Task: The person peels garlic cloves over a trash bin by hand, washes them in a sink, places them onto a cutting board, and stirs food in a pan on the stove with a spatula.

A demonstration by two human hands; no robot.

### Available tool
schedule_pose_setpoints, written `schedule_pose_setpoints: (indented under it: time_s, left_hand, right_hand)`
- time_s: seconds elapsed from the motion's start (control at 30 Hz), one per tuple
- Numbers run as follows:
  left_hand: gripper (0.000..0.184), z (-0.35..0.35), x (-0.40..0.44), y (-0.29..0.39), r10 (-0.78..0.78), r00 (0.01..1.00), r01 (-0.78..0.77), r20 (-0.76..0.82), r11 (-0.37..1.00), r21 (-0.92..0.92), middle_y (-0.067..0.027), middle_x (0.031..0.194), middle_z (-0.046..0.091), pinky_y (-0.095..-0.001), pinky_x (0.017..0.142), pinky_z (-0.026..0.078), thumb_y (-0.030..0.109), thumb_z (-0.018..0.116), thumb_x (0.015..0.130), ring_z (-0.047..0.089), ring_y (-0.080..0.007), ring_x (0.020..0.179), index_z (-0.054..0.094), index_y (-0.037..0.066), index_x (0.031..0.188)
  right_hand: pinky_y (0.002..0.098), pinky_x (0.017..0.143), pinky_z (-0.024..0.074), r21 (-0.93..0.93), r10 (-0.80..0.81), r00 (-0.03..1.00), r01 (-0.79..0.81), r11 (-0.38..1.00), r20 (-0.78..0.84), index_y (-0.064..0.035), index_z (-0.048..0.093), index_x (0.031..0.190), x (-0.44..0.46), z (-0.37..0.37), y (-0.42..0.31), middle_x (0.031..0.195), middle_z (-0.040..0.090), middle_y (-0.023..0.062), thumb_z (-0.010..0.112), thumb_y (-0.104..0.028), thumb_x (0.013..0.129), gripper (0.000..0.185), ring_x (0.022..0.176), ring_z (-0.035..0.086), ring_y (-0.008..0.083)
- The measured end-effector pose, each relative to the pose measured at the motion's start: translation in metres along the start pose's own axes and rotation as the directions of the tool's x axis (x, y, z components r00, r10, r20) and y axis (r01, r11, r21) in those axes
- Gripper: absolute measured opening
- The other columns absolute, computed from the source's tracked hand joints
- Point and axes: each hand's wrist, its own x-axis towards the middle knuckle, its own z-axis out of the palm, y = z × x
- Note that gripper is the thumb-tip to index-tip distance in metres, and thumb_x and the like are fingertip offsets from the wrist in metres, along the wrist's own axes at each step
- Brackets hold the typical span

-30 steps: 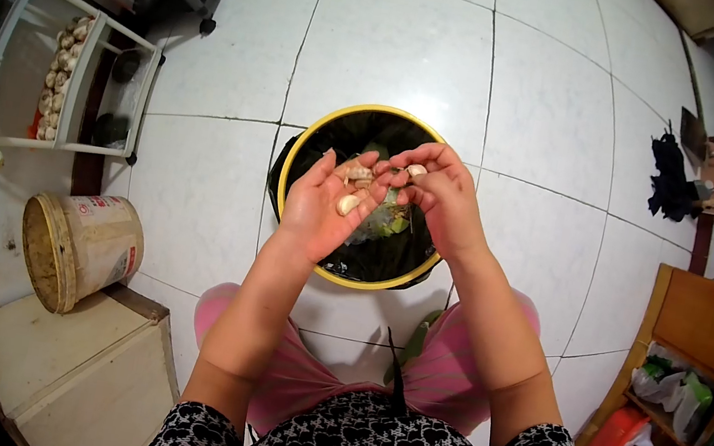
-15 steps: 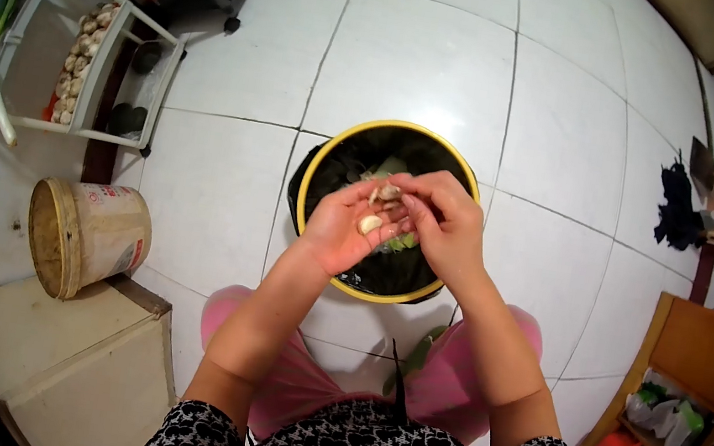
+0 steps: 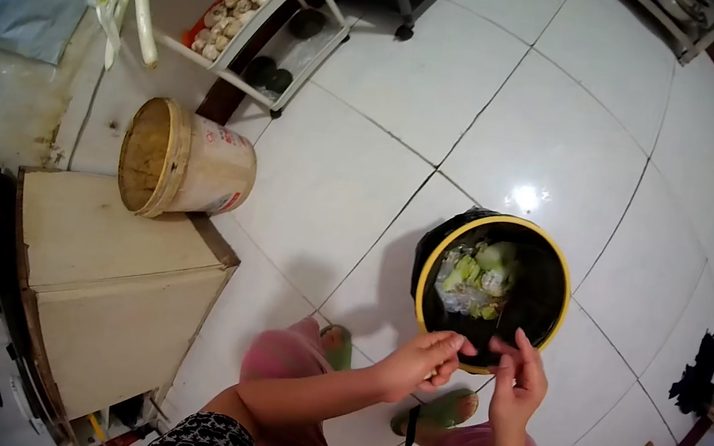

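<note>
Over the near rim of a trash bin (image 3: 426, 275) with a yellow rim and black liner, both of my hands are held slightly apart. My left hand (image 3: 417, 367) is curled closed, and a small pale bit of a garlic clove (image 3: 431, 374) shows at its fingers. My right hand (image 3: 519, 383) has its fingers apart and bent, with nothing visible in them. Green and whitish vegetable scraps (image 3: 480, 274) and clear plastic lie inside the bin.
A tan bucket (image 3: 219, 167) lies on its side on a low cabinet (image 3: 117, 316) at left. Behind it stands a white rack (image 3: 249, 82) with garlic bulbs (image 3: 240, 4); green onions (image 3: 139, 1) hang beside it. White floor tiles (image 3: 362, 187) surround the bin.
The view has turned left. My left hand, palm up with a garlic clove and skins before, has closed. My right hand has moved away from it with fingers spread.
</note>
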Motion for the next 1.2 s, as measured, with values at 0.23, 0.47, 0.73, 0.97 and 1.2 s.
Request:
schedule_pose_setpoints:
  time_s: [0.23, 0.47, 0.73, 0.97, 1.2]
  left_hand:
    - [0.033, 0.033, -0.026, -0.007, 0.047, 0.994, -0.028, -0.095, 0.981, 0.191, 0.0018, 0.071, 0.041, -0.0182, 0.047, 0.028, 0.025, 0.035, 0.099, 0.036, -0.005, 0.058, 0.042, 0.009, 0.127]
    - [0.03, -0.018, -0.003, -0.078, 0.235, 0.947, -0.198, -0.22, 0.964, 0.179, 0.0045, 0.072, 0.048, -0.0188, 0.044, 0.028, 0.031, 0.041, 0.096, 0.036, -0.0035, 0.053, 0.051, 0.009, 0.114]
    - [0.03, 0.029, -0.145, -0.107, 0.105, 0.865, -0.022, -0.491, 0.985, 0.172, 0.0048, 0.067, 0.052, -0.0193, 0.044, 0.031, 0.025, 0.045, 0.094, 0.038, -0.0041, 0.051, 0.059, 0.007, 0.113]
    - [0.029, 0.088, -0.231, 0.01, 0.216, 0.87, -0.091, -0.442, 0.954, 0.287, 0.0055, 0.061, 0.046, -0.0199, 0.043, 0.032, 0.021, 0.048, 0.093, 0.039, -0.0038, 0.049, 0.06, 0.007, 0.115]
    - [0.03, 0.08, -0.307, 0.106, 0.31, 0.855, -0.215, -0.416, 0.942, 0.259, 0.0041, 0.056, 0.039, -0.0195, 0.039, 0.027, 0.024, 0.044, 0.095, 0.037, -0.0056, 0.045, 0.058, 0.006, 0.115]
  right_hand:
    - [0.0371, 0.089, 0.0438, -0.269, -0.097, 0.99, 0.121, 0.955, 0.101, -0.0031, 0.052, 0.121, -0.002, 0.022, -0.029, 0.129, 0.04, 0.0188, 0.059, -0.003, 0.078, 0.043, 0.115, 0.046, 0.0311]
    - [0.0346, 0.068, 0.0452, -0.512, -0.244, 0.969, 0.188, 0.838, -0.043, -0.0042, 0.062, 0.098, -0.047, 0.061, 0.02, 0.086, 0.049, 0.0135, 0.058, 0.003, 0.074, 0.026, 0.079, 0.052, 0.0288]
    - [0.0349, 0.081, 0.0477, -0.413, 0.066, 0.992, -0.017, 0.911, 0.104, -0.0067, 0.061, 0.11, -0.153, 0.068, -0.088, 0.092, 0.055, 0.0141, 0.057, 0.002, 0.074, 0.037, 0.1, 0.057, 0.0304]
    - [0.0344, 0.084, 0.0451, -0.603, -0.158, 0.978, 0.209, 0.77, 0.137, -0.0079, 0.056, 0.117, -0.094, 0.086, -0.221, 0.111, 0.054, 0.0146, 0.059, -0.007, 0.079, 0.039, 0.101, 0.055, 0.0283]
    - [0.0324, 0.071, 0.0472, -0.441, -0.057, 0.987, 0.119, 0.889, 0.15, -0.0019, 0.062, 0.099, -0.059, 0.147, -0.29, 0.092, 0.059, 0.0121, 0.058, -0.003, 0.079, 0.02, 0.082, 0.059, 0.0286]
